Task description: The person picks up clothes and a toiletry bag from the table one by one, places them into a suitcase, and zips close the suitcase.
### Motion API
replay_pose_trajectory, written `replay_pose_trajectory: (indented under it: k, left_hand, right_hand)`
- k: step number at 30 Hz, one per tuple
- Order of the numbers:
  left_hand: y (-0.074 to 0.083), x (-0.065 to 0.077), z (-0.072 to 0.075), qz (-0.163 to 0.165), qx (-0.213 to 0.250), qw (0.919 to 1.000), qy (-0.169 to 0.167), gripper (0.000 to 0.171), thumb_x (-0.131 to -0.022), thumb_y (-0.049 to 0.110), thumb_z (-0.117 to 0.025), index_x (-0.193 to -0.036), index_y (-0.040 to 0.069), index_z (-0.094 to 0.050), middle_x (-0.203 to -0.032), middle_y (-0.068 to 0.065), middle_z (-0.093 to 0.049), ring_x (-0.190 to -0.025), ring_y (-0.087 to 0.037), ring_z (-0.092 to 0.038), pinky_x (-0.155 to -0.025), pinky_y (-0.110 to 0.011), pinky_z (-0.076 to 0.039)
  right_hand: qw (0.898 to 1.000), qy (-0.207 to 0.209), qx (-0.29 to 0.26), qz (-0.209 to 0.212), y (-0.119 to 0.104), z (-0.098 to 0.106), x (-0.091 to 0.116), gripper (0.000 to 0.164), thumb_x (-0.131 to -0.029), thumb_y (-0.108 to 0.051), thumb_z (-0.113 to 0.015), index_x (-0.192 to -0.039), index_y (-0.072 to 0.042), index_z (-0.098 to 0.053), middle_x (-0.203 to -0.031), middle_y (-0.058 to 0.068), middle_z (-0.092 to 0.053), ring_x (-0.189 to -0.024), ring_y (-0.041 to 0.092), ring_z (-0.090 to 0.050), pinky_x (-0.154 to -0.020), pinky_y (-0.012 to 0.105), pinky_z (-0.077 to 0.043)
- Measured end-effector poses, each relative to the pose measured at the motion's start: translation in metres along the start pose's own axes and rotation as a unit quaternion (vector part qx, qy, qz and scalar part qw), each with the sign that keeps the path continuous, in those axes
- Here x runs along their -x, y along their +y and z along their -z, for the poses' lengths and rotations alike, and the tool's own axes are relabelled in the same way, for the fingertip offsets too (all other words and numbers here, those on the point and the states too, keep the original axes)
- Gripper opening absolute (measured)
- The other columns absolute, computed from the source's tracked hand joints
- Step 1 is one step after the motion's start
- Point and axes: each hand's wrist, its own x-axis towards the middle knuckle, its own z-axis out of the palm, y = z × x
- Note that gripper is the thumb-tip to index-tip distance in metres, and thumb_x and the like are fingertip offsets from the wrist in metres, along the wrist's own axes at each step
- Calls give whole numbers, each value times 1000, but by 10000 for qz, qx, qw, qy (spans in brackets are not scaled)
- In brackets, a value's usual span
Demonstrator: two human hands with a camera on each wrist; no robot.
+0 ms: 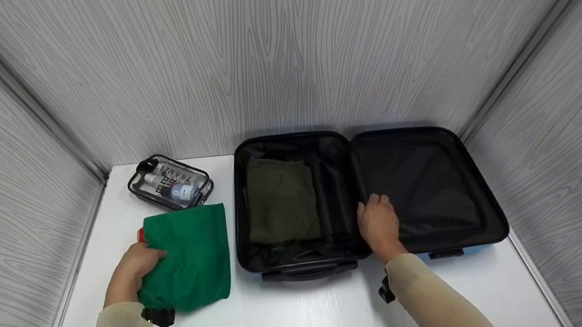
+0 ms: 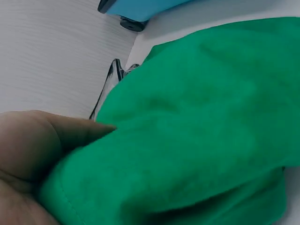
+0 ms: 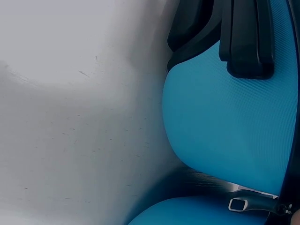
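Note:
My left hand (image 1: 143,260) pinches the left edge of a folded green cloth (image 1: 193,258), thumb on top and the other fingers hidden beneath. A small red edge shows at the cloth's upper left. In the left wrist view the same green cloth (image 2: 201,117) fills most of the frame, the thumb lying along it. My right hand (image 1: 379,224) rests on the inner rim of an open suitcase (image 1: 306,264), near where its halves meet. The right wrist view shows the suitcase's blue shell (image 3: 225,122) and a zipper pull (image 3: 239,205), with barely a fingertip at the corner.
Folded dark olive clothing (image 1: 281,202) lies in the suitcase's left half. The right half has a black lining (image 1: 421,183). Behind the green cloth, a clear toiletry pouch (image 1: 170,183) with small bottles sits on the white table (image 1: 295,323). Grey wood-grain walls (image 1: 270,58) enclose the table.

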Motion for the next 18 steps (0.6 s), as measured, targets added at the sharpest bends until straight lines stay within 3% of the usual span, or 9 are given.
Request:
replay_pose_trajectory:
  k: [3, 5, 12, 18]
  left_hand:
    - [10, 11, 2, -158, 129, 9998, -74, 79, -109, 23, -49, -162, -15, -4, -168, -39, -8, -155, -59, -13, -123, -73, -15]
    - [19, 19, 3, -340, 229, 9991, -98, 79, -110, 24, -51, -164, -12, -5, -169, -38, -9, -155, -58, -14, -123, -73, -15]
    - [46, 51, -3, -1064, 262, 9939, -79, 73, -112, 27, -51, -166, -6, -15, -166, -34, -26, -148, -52, -32, -119, -71, -27]
    - [69, 70, -8, -1494, 21, 9886, 194, 67, -111, 28, -54, -164, -4, -27, -161, -34, -38, -141, -49, -42, -115, -69, -33]
  right_hand:
    - [9999, -117, -55, -70, 0, 0, 1, 31, -106, -20, -64, -100, 10, -63, -88, 26, -60, -75, 42, -64, -65, 53, -60]
    - [9998, -164, -81, -106, 0, 0, 0, 31, -107, -20, -63, -100, 10, -63, -89, 26, -60, -75, 42, -64, -65, 53, -59]
    - [9998, -171, -88, -77, -1, 0, 0, 31, -106, -20, -64, -101, 10, -63, -90, 26, -60, -75, 42, -65, -64, 53, -59]
    - [9997, -151, -153, -64, -1, -1, 0, 30, -106, -20, -64, -101, 10, -63, -90, 26, -60, -76, 43, -64, -65, 54, -59]
